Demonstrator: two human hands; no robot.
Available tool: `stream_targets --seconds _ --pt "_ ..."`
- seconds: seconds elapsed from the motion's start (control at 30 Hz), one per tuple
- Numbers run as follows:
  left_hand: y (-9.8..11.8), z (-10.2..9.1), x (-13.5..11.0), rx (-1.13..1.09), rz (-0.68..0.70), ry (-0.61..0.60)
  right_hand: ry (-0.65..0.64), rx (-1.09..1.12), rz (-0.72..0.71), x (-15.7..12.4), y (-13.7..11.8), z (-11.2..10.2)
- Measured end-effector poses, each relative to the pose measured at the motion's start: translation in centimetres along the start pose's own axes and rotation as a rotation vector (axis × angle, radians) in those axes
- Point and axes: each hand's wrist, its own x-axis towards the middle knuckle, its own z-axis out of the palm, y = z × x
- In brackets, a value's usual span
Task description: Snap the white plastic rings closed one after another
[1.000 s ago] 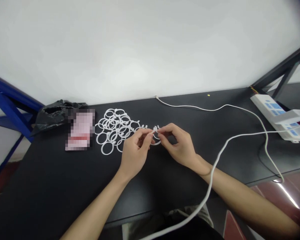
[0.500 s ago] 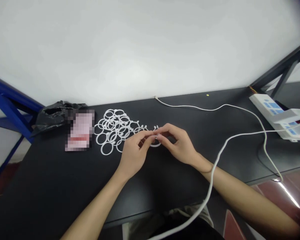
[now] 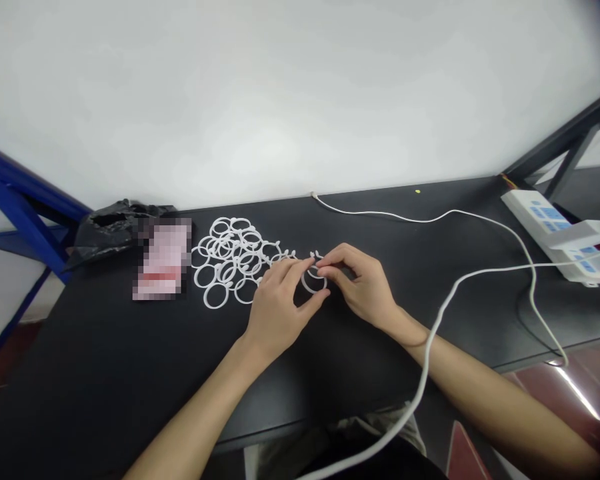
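Both my hands meet over the middle of a black table (image 3: 105, 373). My left hand (image 3: 280, 307) and my right hand (image 3: 363, 283) pinch a white plastic ring (image 3: 312, 285) between their fingertips, low over the tabletop. Just left of my hands lies a pile of several more white rings (image 3: 230, 257), some overlapping. A few linked rings trail from the pile toward my fingers.
A blurred pink packet (image 3: 163, 260) and a black plastic bag (image 3: 113, 227) lie at the left. A thin white cable (image 3: 420, 217) and a thicker white cable (image 3: 430, 333) cross the right side toward a white power strip (image 3: 560, 233). Blue frame bars (image 3: 20, 207) stand at far left.
My hands have sunk a little toward the table and the ring now shows as a full loop between them. My left fingers have shifted round its left side.
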Motion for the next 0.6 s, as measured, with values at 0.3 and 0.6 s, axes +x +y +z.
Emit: stream_targets --seconds 0.3,0.6 --pt "-0.31 0.26 0.1 0.024 0.122 0.023 -0.002 -0.046 -0.018 0.02 -0.29 0.0" --pt "-0.66 -0.67 0.59 0.27 0.096 0.119 -0.007 -0.125 0.088 -0.14 0.6 0.16"
